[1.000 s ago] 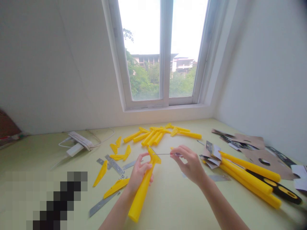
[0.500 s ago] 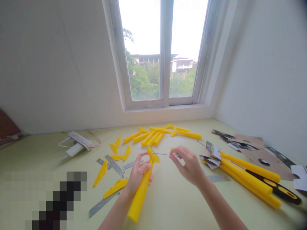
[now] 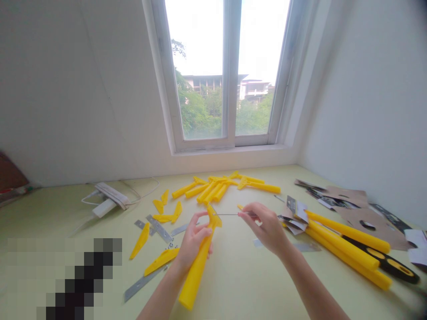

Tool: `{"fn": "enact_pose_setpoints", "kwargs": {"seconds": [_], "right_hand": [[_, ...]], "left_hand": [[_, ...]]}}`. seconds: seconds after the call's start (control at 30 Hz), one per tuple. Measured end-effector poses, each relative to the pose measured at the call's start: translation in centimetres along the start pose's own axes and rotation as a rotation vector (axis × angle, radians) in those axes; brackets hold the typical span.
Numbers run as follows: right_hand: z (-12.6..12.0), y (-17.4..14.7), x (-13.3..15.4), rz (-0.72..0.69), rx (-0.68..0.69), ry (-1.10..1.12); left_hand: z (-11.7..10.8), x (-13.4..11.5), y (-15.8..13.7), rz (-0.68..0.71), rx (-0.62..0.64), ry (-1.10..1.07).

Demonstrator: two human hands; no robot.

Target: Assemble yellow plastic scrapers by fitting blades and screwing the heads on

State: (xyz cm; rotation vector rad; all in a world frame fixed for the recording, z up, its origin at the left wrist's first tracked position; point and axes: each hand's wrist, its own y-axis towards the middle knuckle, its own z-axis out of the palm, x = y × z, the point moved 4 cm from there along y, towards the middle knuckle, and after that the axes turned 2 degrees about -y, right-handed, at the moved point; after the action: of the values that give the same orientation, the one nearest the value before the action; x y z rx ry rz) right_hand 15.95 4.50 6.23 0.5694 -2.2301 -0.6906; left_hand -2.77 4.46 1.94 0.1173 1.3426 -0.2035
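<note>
My left hand (image 3: 194,242) is closed around a yellow plastic scraper handle (image 3: 196,275), its flared head up and its round grip slanting down toward me. In my right hand (image 3: 265,226), fingers pinch a screwdriver whose thin metal shaft (image 3: 227,214) runs leftward to the flared head; the tip appears to touch it. Most of the screwdriver's grip is hidden by my fingers. Left of my left hand lie loose yellow head pieces (image 3: 139,241), flat grey metal blades (image 3: 160,229) and a small heap of screws (image 3: 171,244).
Several yellow handles (image 3: 210,191) lie at the back below the window. On the right are long yellow-handled tools (image 3: 347,244), a black-and-yellow handle (image 3: 383,262) and cardboard packaging (image 3: 360,218). A white power strip (image 3: 111,195) with cords sits at the back left.
My right hand has shifted slightly to the right and its grip on the screwdriver has turned a little. The left hand and yellow handle have barely moved.
</note>
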Motion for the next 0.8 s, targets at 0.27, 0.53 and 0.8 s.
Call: {"fn": "enact_pose_setpoints", "kwargs": {"seconds": [0.27,0.53,0.8], "right_hand": [[0.4,0.1,0.9,0.051,-0.003,0.164],[-0.4,0.1,0.8,0.05,-0.082,0.206],[0.6,-0.2,0.2,0.142,-0.145,0.28]], "left_hand": [[-0.3,0.1,-0.1,-0.014,-0.019,-0.008],[0.0,-0.3,-0.1,-0.015,-0.016,-0.01],[-0.3,0.0,0.0,-0.024,-0.03,-0.046]]}}
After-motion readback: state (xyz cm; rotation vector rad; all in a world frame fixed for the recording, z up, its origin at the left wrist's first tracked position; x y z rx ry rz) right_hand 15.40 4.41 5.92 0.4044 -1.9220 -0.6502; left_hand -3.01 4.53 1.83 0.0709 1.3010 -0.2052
